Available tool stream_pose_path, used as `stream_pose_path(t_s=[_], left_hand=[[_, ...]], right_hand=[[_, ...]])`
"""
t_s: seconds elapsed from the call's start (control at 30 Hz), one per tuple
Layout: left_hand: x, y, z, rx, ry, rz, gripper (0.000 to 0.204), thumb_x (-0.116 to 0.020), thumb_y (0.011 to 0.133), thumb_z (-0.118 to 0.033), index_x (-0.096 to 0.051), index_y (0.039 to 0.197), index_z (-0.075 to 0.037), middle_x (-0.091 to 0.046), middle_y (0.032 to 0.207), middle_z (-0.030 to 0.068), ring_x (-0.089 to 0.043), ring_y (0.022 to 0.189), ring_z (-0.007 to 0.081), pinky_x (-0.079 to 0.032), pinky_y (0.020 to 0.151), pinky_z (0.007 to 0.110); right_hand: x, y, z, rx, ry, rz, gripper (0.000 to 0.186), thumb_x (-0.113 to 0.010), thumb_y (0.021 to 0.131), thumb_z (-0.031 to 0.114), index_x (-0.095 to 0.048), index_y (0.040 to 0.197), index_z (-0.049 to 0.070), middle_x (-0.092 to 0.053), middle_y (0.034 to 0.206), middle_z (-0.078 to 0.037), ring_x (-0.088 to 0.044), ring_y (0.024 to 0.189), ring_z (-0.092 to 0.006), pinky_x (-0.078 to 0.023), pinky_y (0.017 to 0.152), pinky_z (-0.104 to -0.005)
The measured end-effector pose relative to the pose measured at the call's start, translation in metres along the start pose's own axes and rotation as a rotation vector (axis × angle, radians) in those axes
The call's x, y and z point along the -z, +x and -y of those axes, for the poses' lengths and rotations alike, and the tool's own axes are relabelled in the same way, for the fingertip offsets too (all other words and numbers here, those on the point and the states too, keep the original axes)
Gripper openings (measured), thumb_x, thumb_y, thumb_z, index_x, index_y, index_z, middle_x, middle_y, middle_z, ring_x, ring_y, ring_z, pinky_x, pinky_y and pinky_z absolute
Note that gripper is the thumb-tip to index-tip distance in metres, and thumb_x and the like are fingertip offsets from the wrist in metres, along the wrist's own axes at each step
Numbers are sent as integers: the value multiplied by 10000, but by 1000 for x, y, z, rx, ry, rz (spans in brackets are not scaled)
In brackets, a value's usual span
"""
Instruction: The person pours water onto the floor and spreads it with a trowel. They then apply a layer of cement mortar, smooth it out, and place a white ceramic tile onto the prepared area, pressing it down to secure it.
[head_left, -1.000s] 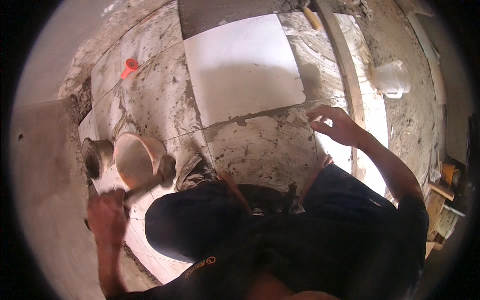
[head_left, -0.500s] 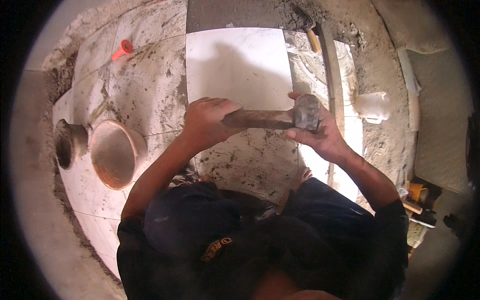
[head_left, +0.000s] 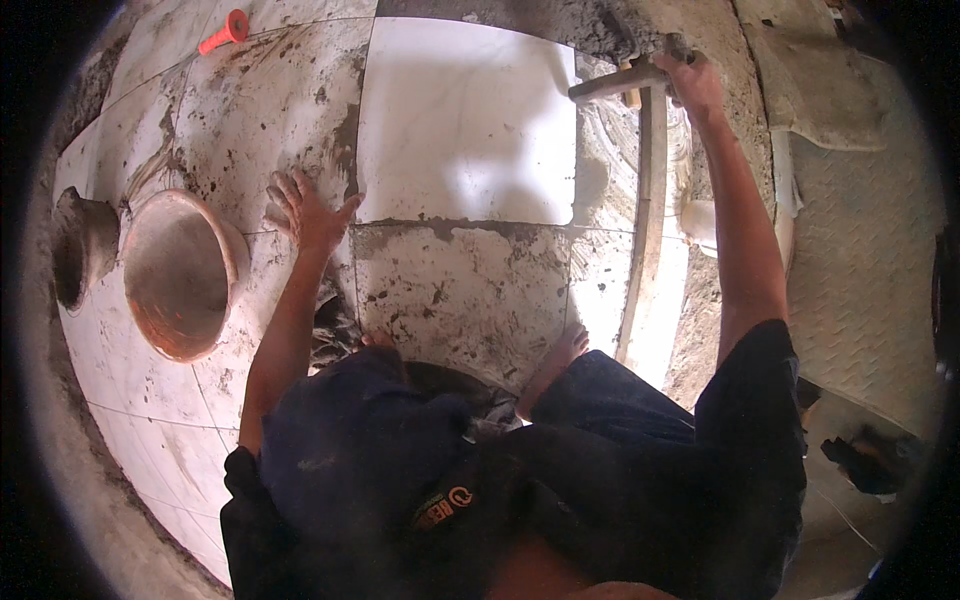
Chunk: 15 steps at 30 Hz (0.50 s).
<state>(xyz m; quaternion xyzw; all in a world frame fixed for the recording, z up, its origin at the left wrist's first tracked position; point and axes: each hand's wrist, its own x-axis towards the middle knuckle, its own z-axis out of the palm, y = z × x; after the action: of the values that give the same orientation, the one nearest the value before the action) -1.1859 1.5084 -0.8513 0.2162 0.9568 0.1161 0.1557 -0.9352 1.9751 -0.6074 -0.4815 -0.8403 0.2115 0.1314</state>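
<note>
My right hand [head_left: 695,85] is at the far right, closed round the head end of a hammer [head_left: 612,83]. The hammer's handle points left, toward the upper right corner of a clean white tile [head_left: 465,130]. My left hand [head_left: 308,212] has its fingers spread and holds nothing. It hovers over or rests on dirty tiles left of the white tile; contact cannot be made out. Nearest to it on the left is a wide clay-coloured bowl [head_left: 240,265]. Under the hammer, a yellowish tool handle [head_left: 632,97] shows in part.
A long straight bar [head_left: 648,215] lies along the right side of the tiles. Beside it is a white plastic container [head_left: 700,222], partly behind my arm. Wet grey mortar [head_left: 590,28] borders the far edge. A red tool [head_left: 225,33] and a dark pot [head_left: 95,235] are on the left.
My left hand has let go of the hammer's handle and moved left, fingers spread. My right hand has carried the hammer away to the far right. The view has shifted somewhat.
</note>
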Motion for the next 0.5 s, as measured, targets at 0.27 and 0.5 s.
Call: stream_pose_path(t_s=[0.27,0.5], left_hand=[[6,-4,-1,5,36,41,1409,-707,553,-817,-79,1562,-61,43,1617,223,104,1491,382,93,1094,697],[7,-3,-7,24,44,64,1432,-710,527,-829,-86,1562,-59,53,1617,219,100,1490,391,85,1095,700]], right_hand=[[-23,19,-4,-39,-44,-45,483,-693,792,458,-712,816,-24,-660,614,-145,-671,557,-240,-536,603,-362],[-23,30,-13,-43,-86,-46,424,-759,750,357,-672,915,-24,-656,720,-103,-606,555,-167,-474,460,-322]])
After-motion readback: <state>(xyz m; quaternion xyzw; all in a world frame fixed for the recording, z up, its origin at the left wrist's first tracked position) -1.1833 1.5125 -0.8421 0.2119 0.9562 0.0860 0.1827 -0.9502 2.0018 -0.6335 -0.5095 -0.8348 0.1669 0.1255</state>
